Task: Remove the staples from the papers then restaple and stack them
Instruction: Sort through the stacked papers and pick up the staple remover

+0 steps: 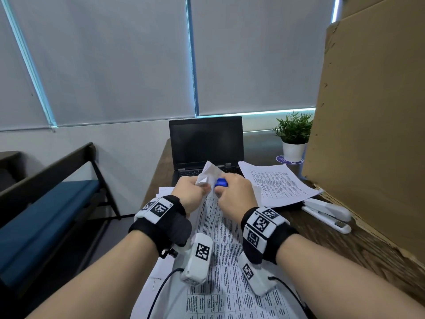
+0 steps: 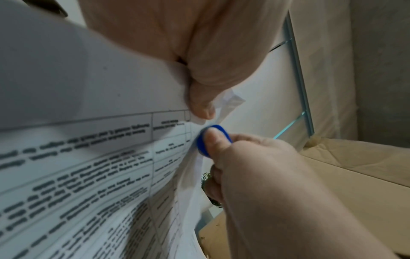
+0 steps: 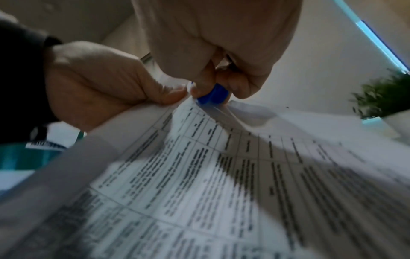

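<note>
A: Hands first. Left hand (image 1: 190, 192) pinches the folded-up top corner of the printed white paper sheets (image 1: 220, 256), thumb on the printed side, as the left wrist view shows. Right hand (image 1: 234, 194) grips a small blue plastic staple remover (image 1: 221, 182) between thumb and fingers.

B: Where does the remover sit?

A: At the same corner, touching the paper just beside the left thumb. The staple itself cannot be made out in any view.

B: And the sheets?

A: Corner lifted off the dark wooden table (image 1: 345, 247); the rest runs down toward the person, under both wrists.

B: Other items?

A: Second stack of printed white papers (image 1: 278, 183) lies to the right of the hands. White stapler (image 1: 327, 212) on the table just beside that stack, near a brown cardboard panel (image 1: 368, 125). Black open laptop (image 1: 206, 143), screen dark, behind the hands. Small green plant in a white pot (image 1: 294, 137) right of the laptop.
</note>
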Tool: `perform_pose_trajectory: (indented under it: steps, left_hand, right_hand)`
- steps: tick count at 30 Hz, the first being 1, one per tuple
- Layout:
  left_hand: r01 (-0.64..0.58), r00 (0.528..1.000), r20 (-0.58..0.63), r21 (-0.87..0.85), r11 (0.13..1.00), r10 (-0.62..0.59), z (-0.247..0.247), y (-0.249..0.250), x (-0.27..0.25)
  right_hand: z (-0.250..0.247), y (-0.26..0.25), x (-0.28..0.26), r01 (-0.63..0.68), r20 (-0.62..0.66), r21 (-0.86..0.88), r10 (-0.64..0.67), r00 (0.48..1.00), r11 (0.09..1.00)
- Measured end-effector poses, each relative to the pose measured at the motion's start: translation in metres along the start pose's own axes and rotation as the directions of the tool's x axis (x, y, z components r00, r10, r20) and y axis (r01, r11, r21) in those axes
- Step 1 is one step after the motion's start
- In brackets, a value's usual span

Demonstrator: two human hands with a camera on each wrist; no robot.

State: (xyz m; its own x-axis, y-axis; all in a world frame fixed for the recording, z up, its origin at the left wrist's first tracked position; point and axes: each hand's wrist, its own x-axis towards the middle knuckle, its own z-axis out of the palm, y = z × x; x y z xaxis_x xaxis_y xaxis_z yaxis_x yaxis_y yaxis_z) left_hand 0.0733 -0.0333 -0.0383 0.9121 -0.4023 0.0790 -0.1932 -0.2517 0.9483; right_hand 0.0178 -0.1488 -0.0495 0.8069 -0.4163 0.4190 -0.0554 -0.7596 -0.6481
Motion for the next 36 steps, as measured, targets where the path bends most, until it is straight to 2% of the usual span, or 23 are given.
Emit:
perform_pose_trajectory:
  steps: [4, 8, 10, 12, 13, 14, 15, 18, 21, 24, 26, 28, 31, 34, 36]
  left_hand:
    - [0.006, 1.000, 0.001, -0.032, 0.999, -0.006, -0.004, -0.001, -0.003]
    - [0.010, 1.000, 0.005, -0.040, 0.999, -0.009, -0.004, -0.001, -0.004]
    - [0.006, 1.000, -0.013, -0.041, 0.999, -0.006, -0.003, -0.002, -0.003]
    - [0.004, 0.999, -0.037, -0.059, 0.998, -0.006, -0.004, -0.005, -0.003]
    - [0.012, 0.999, -0.040, -0.082, 0.997, -0.016, -0.005, -0.006, -0.003]
    - [0.021, 0.999, -0.044, -0.093, 0.995, -0.025, -0.006, -0.006, -0.004]
    - [0.023, 0.998, -0.052, -0.093, 0.995, -0.028, -0.007, -0.007, -0.004]
    - [0.027, 0.996, -0.079, -0.023, 0.999, -0.029, -0.005, -0.007, -0.002]
    - [0.039, 0.994, -0.104, 0.152, 0.988, -0.023, 0.000, -0.010, 0.004]
    - [0.061, 0.996, -0.076, 0.364, 0.930, -0.036, 0.003, -0.012, 0.005]
    - [0.080, 0.996, -0.085, 0.508, 0.857, -0.042, 0.004, -0.014, 0.005]
    - [0.091, 0.992, -0.127, 0.581, 0.809, -0.021, 0.004, -0.015, 0.003]
    - [0.121, 0.982, -0.189, 0.641, 0.758, 0.003, 0.000, -0.014, -0.005]
    - [0.102, 0.987, -0.159, 0.676, 0.729, 0.009, 0.000, -0.013, -0.008]
    - [0.071, 0.996, -0.094, 0.719, 0.691, -0.004, 0.001, -0.013, -0.007]
  right_hand:
    - [0.002, 0.005, 0.002, -0.179, 0.069, 0.314, 0.165, 0.984, 0.932]
    - [0.017, 0.015, 0.005, -0.378, 0.204, 0.531, 0.318, 0.926, 0.759]
    - [0.019, 0.017, 0.006, -0.490, 0.299, 0.641, 0.395, 0.869, 0.591]
    - [0.013, 0.018, 0.009, -0.558, 0.397, 0.776, 0.459, 0.795, 0.294]
    - [0.010, 0.020, 0.011, -0.562, 0.433, 0.808, 0.468, 0.770, 0.178]
    - [0.007, 0.022, 0.013, -0.564, 0.453, 0.815, 0.459, 0.765, 0.135]
    - [0.006, 0.025, 0.014, -0.573, 0.461, 0.804, 0.443, 0.769, 0.158]
    - [0.009, 0.035, 0.012, -0.610, 0.432, 0.702, 0.460, 0.776, 0.368]
    - [0.005, 0.057, 0.010, -0.575, 0.296, 0.621, 0.519, 0.802, 0.534]
    - [-0.013, 0.079, 0.008, -0.523, 0.166, 0.344, 0.497, 0.852, 0.780]
    - [-0.030, 0.091, 0.008, -0.484, 0.126, 0.101, 0.471, 0.873, 0.869]
    - [-0.047, 0.102, 0.008, -0.434, 0.132, -0.130, 0.449, 0.884, 0.892]
    - [-0.065, 0.111, 0.001, -0.328, 0.197, -0.417, 0.436, 0.878, 0.848]
    - [-0.072, 0.120, -0.008, -0.232, 0.278, -0.582, 0.459, 0.844, 0.779]
    - [-0.073, 0.126, -0.012, -0.210, 0.304, -0.611, 0.471, 0.828, 0.763]
